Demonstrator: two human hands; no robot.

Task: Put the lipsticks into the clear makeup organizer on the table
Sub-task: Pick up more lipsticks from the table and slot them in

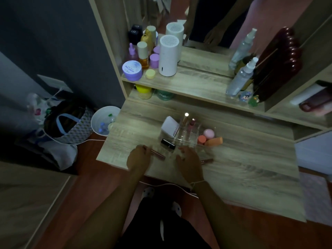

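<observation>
Lying across the wooden surface (233, 159) under my left hand (138, 159) is a slim pinkish lipstick (158, 154); my fingers (144, 150) curl down onto its near end, closed around it as far as I can see, though the dim light hides the exact pinch. Its free end points toward my right hand (188, 163). A black lipstick (168, 143) lies on its side just beyond, touching or nearly touching the front wall of the clear makeup organizer (186, 139). A third lipstick (207, 160), reddish-brown, pokes out from behind my right hand, flat on the surface. That hand hovers with fingers (182, 151) loosely spread and bent, holding nothing I can make out, just in front of the organizer.

Inside the organizer two tall lip tubes (188, 123) stand upright in the back compartments. A white box (169, 128) leans at its left side. To the right sit a pink round puff (209, 133), a coral-capped jar (201, 139) and an orange sponge (214, 141), close together.

On the shelf above stand a white cylinder (168, 55), a purple tub (132, 70) and two spray bottles (241, 76).
</observation>
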